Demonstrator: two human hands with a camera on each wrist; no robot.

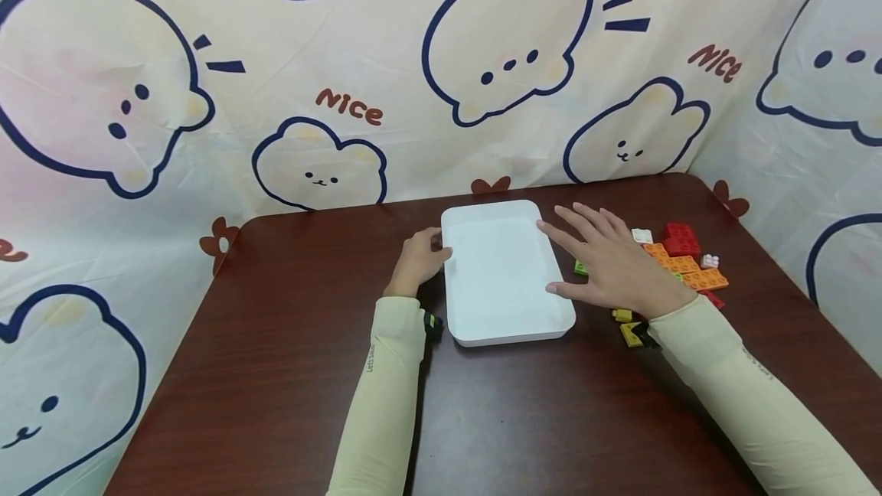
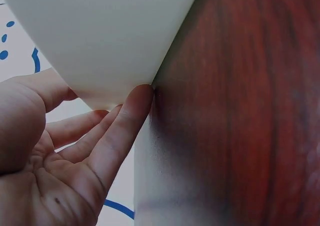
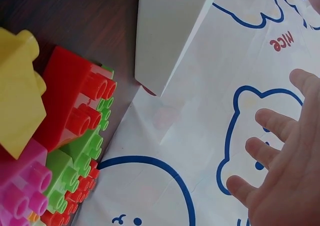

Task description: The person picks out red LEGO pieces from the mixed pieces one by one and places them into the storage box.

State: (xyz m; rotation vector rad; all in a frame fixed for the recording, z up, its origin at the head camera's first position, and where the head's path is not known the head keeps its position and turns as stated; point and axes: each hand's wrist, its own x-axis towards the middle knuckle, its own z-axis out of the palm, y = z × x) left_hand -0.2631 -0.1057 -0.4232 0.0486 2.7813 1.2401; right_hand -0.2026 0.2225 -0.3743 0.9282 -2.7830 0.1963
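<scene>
A shallow white tray (image 1: pixel 508 274) lies on the dark wooden table, its long sides running away from me. My left hand (image 1: pixel 417 260) holds the tray's left side, with the thumb at the rim. In the left wrist view, the fingers (image 2: pixel 107 141) press against the outer wall low down, close to the tabletop. Fingers spread, my right hand (image 1: pixel 613 262) hovers over the tray's right edge and the blocks beside it. The right wrist view shows those fingers (image 3: pixel 275 158) apart, with nothing between them, and the tray wall (image 3: pixel 167 35) beyond.
Right of the tray lie several toy building blocks: orange (image 1: pixel 704 279), red (image 1: pixel 681 239), white (image 1: pixel 642 236) and yellow (image 1: pixel 630 334), some hidden by my right hand and sleeve. A pink block (image 3: pixel 25 186) shows in the right wrist view. Patterned cloth (image 1: pixel 317 167) rises behind the table (image 1: pixel 303 327).
</scene>
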